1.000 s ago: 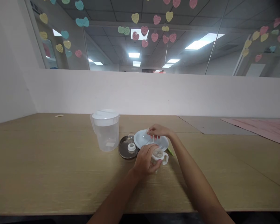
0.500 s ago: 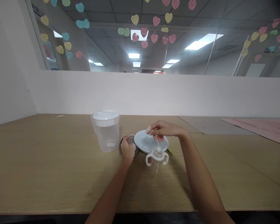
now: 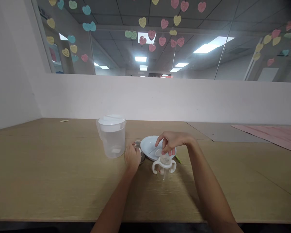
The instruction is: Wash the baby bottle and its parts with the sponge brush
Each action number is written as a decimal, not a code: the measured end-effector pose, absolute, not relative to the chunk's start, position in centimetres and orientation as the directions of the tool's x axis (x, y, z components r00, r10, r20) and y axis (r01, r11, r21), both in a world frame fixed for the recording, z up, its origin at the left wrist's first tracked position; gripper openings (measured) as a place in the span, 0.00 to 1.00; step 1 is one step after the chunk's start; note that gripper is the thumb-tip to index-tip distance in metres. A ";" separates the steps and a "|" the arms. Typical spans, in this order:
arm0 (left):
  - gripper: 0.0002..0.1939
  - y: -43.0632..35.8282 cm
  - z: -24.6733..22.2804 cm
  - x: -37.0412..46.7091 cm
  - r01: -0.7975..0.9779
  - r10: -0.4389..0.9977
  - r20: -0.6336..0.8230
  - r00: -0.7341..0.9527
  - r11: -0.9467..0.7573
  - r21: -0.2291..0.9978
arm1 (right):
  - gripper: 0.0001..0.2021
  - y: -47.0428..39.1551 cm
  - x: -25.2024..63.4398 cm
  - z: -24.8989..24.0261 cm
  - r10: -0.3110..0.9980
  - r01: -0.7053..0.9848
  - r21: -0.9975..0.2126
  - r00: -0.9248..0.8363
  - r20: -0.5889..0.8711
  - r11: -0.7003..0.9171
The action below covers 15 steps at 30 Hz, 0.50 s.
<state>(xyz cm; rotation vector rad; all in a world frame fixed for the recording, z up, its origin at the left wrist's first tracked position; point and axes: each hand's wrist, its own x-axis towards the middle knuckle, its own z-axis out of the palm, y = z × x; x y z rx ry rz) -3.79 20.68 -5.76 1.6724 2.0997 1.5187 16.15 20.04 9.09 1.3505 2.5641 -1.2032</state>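
My left hand (image 3: 132,156) is curled at the dark round dish (image 3: 142,159), left of the plate. Its fingers are closed on a clear domed cap (image 3: 137,142), mostly hidden behind them. Over the white plate (image 3: 147,144) hangs my right hand (image 3: 170,142), wrist bent, thumb and forefinger apart. Just below its thumb, a small whitish round piece (image 3: 158,152) appears to lie on the plate. In front stands a clear baby bottle (image 3: 163,173) with two white handles, upright and with its top uncovered.
A clear lidded pitcher (image 3: 114,140) stands left of the dish. A thin green object (image 3: 178,159) pokes out by the plate's right side. Pink cloth (image 3: 271,134) lies at the back right, and a small pale strip (image 3: 64,120) at the back left.
My right hand has lowered slightly and opened its fingers, letting go of the small whitish piece with its straw. My left hand stays at the dish, turned slightly.
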 end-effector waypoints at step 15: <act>0.06 18.0 -4.4 -0.9 0.589 0.353 0.883 -0.310 -0.658 0.470 | 0.35 22.3 11.9 6.0 0.534 0.320 -0.579 -0.810 0.244 0.750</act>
